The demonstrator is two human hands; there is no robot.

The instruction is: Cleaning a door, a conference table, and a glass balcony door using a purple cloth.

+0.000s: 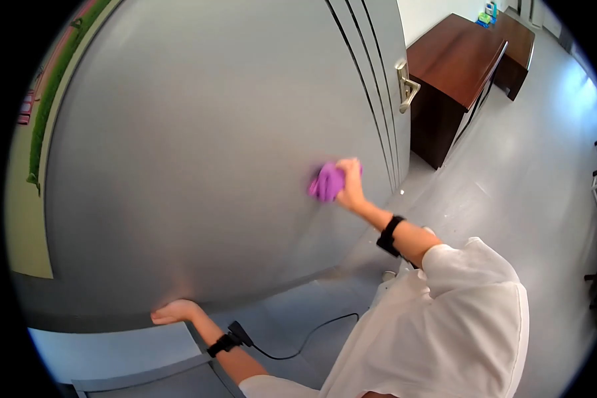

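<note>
A grey door [204, 149] with dark vertical grooves and a metal lever handle [407, 87] fills most of the view. My right hand [350, 181] grips a bunched purple cloth [331, 183] and presses it against the door's face, left of the grooves. Slight blur surrounds the cloth. Lower left, my left hand [175, 311] rests against the door with fingers stretched to the left and nothing seen in it; its palm side is partly hidden. Black straps circle both of my wrists, and a black cable [303, 343] runs from the left one towards my body.
Below my left hand stands a pale cabinet-like piece [124, 353]. Dark reddish-brown wooden desks [457, 59] stand beyond the handle side, with small green and blue packs [485, 19] on the far one. Grey floor [517, 164] stretches right, towards dark furniture at the rim.
</note>
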